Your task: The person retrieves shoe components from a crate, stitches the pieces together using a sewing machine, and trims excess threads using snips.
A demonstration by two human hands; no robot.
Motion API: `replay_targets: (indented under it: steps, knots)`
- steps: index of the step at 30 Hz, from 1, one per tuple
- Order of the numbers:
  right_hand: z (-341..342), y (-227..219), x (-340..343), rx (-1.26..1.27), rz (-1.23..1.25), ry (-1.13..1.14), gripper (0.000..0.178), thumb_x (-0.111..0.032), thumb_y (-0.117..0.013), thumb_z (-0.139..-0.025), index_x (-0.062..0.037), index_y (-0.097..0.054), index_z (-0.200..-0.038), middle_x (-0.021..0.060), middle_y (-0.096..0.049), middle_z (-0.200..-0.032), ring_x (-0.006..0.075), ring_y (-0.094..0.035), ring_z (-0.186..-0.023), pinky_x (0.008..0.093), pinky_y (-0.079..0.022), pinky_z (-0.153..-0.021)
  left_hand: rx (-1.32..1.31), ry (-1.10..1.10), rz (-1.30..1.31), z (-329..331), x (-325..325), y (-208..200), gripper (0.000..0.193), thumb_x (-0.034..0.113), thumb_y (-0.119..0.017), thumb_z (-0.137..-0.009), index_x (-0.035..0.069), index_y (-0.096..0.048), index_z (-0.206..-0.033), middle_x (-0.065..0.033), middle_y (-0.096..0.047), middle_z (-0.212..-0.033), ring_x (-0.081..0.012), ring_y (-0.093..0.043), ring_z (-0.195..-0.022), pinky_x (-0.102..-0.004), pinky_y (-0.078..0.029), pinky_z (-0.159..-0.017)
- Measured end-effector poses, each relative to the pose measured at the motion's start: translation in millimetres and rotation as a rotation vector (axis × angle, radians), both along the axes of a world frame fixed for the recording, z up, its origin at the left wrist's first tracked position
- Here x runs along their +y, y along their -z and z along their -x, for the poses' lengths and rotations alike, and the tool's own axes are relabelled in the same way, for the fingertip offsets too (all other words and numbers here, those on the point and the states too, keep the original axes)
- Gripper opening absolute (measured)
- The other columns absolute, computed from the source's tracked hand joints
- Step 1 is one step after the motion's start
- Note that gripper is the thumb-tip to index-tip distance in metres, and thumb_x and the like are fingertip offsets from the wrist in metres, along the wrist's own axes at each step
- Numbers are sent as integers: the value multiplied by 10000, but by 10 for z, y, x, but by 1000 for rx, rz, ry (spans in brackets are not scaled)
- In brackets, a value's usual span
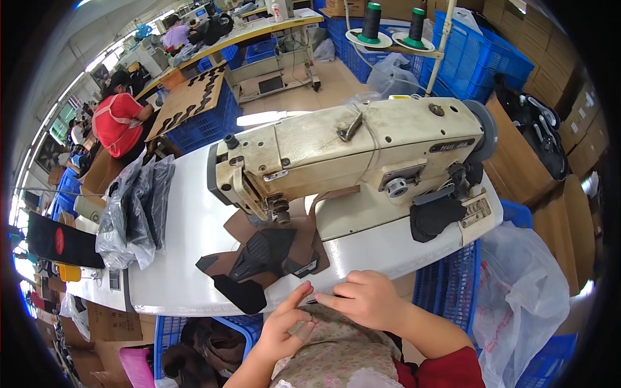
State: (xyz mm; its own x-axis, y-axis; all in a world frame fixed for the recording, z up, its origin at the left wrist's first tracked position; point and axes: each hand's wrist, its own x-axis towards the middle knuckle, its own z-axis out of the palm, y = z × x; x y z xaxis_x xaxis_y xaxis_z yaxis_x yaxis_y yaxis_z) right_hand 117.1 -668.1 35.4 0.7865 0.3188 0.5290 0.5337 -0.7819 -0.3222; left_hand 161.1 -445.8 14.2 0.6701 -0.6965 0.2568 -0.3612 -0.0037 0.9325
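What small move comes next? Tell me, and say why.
Probably reach the left hand forward to the brown piece: it lies on the table by the sewing machine, and neither hand appears to be on it.

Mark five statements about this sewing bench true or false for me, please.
1. A brown-and-black workpiece lies at the needle end of the sewing machine. True.
2. The hands are spread wide apart. False: the left hand and right hand are close together.
3. Two dark thread spools stand beyond the machine. True.
4. The lower-left crate with dark pieces is yellow. False: this crate is blue.
5. Plastic-wrapped dark items lie left of the machine. True.
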Motion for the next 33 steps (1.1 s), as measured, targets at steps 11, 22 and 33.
replay_targets:
  steps: [11, 22, 33]
  knots:
    - [445, 222, -1988, -105, -560, 1058, 179, -91, -696, -785, -49, -654, -954, 86, -630, -795, 158, -585, -715, 292, -465, -659, 133, -161, 39, -27, 61, -17, 40, -30, -643, -773, -30, -632, -811, -261, -454, -1357, -367, -485, -1249, -425, -360, -1052]
    - [646, 874, -2998, 124, -13, 1097, 140, -77, -640, -656, -145, -701, -763, 13, -688, -978, 226, -558, -1116, 525, -281, -1043, 233, -245, 27, -13, -19, -42, 56, 0, -622, -798, -36, -584, -780, -244, -465, -1336, -350, -481, -1240, -443, -352, -1053]
    - [-20, -77, -1309, -166, -176, 394, 277, 10, -554, -585, -71, -654, -830, 84, -657, -982, 303, -595, -1021, 417, -453, -886, 22, -352, 1, -64, -52, -55, 104, -51, -663, -712, -16, -615, -798, -187, -658, -1079, -283, -648, -1007, -344, -488, -871]
